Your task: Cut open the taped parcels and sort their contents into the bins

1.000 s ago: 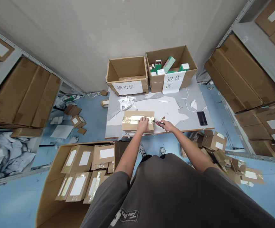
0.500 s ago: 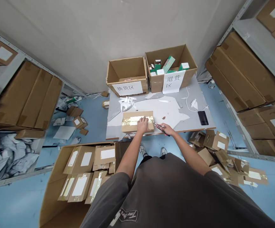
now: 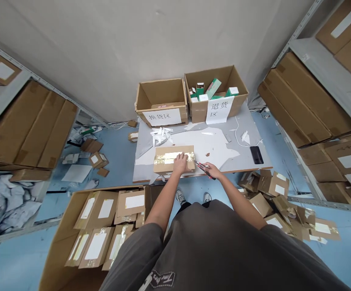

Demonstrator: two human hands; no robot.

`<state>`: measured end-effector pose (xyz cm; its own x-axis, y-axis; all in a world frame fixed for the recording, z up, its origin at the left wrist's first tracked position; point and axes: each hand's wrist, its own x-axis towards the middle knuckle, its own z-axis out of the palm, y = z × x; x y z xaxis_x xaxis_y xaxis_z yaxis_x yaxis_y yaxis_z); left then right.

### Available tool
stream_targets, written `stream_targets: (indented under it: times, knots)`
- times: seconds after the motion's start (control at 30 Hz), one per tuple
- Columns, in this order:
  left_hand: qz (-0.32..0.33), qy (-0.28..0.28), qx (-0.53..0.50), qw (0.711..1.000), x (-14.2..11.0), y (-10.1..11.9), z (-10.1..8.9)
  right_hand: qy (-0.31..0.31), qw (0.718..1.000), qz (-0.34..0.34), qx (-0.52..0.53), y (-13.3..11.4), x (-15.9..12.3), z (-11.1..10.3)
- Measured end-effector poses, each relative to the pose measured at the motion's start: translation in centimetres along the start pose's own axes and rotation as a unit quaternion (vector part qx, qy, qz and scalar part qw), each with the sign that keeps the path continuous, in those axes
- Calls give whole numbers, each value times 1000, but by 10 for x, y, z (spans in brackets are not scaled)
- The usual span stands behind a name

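Observation:
A taped cardboard box (image 3: pixel 163 155) lies near the front edge of the table. My left hand (image 3: pixel 180 163) grips its right part from above, fingers bent over the shiny tape and a white label strip. Just right of the box, my right hand (image 3: pixel 213 171) is closed round a red-and-black box cutter (image 3: pixel 202 167). The cutter's thin tip points left at the box's right end, close to the tape. Whether the tip touches the cardboard is too small to tell.
Two open cartons (image 3: pixel 160 93) with paper signs stand at the table's back; the right one holds green-and-white packs (image 3: pixel 214 87). Paper scraps (image 3: pixel 161 136) and a black phone (image 3: pixel 256 155) lie on the table (image 3: pixel 239 162). A large carton of parcels (image 3: pixel 52 242) stands at my left.
The box cutter has swung so its handle points down toward me, its tip staying by the box's right end. My left hand stays on the box. The whole view has shifted slightly.

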<state>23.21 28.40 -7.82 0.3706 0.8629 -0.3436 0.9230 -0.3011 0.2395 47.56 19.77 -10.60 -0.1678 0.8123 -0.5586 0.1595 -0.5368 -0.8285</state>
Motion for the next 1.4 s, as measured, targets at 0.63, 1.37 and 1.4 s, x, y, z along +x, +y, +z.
stream_targets:
  times: [0.63,1.37,1.4]
  knots:
    - [51,3,79,996,56,-9,-35,136,965,-56,218,6,-10,4]
    - [91,9,61,994,55,-15,-26,100,853,-230,-458,-9,39,-28]
    - [91,13,61,994,54,-15,-26,100,835,-236,-488,-12,40,-26]
